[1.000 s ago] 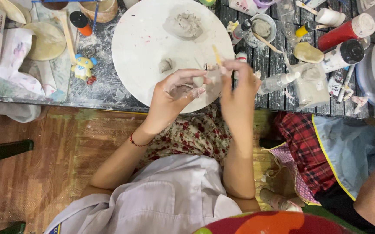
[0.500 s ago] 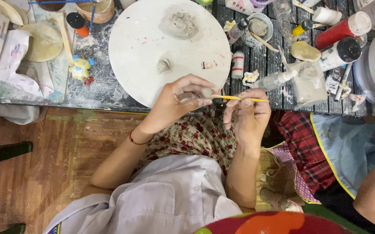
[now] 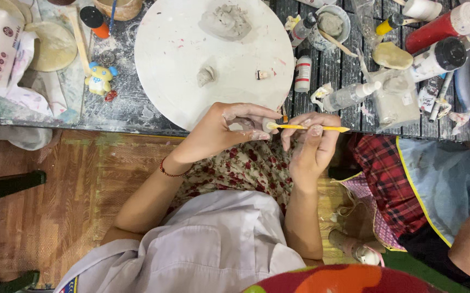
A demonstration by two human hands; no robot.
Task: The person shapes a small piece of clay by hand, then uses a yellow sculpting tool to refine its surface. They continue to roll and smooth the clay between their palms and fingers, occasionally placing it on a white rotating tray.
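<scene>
Cluttered dark desk [image 3: 137, 116] fills the frame's top, bearing a round white board [image 3: 169, 59]. At centre, left hand [image 3: 229, 127] fingers pinch a small grey clay piece [image 3: 268, 125]. Right hand [image 3: 311, 146] fingers grip a thin yellow modelling tool [image 3: 308, 128], touching it.

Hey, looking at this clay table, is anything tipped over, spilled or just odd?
A clear spray bottle lies on its side on the dark slatted table, right of the round white board. Clay smears dust the tabletop. The left hand pinches a small clay piece while the right hand holds a yellow tool; nothing looks broken.
</scene>
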